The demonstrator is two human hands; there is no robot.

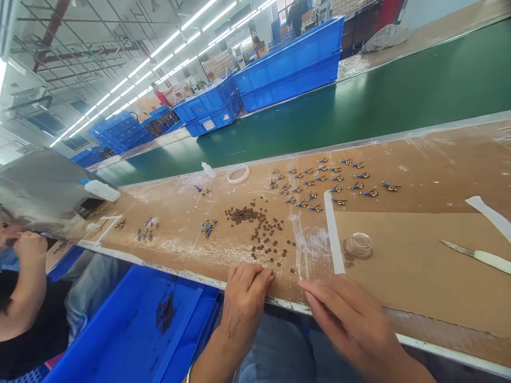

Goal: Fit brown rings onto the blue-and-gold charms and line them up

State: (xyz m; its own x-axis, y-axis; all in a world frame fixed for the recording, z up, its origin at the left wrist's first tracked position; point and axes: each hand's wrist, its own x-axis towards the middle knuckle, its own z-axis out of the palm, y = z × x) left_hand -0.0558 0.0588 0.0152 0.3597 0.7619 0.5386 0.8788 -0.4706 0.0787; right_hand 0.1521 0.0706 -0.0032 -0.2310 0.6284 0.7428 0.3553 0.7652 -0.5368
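Observation:
My left hand [245,292] rests at the table's near edge with its fingers curled together; whatever they may hold is hidden. To its right, my right hand [347,314] has its fingers extended over the edge, fingertips at the brown surface, nothing visible in it. Beyond my left hand lie small dark round pieces [243,214], heaped at the back and scattered nearer. Many small blue and gold figures [335,179] lie in rows at the back right. A small cluster of figures [208,227] sits left of the dark pieces.
A clear round cup [358,246] and a knife [479,256] lie at right. White tape roll [238,173] and small bottle [208,170] stand at the back. Behind runs a green conveyor [279,125] with blue crates [291,69]. A co-worker's arm [27,282] is far left, beside a blue bin [131,324].

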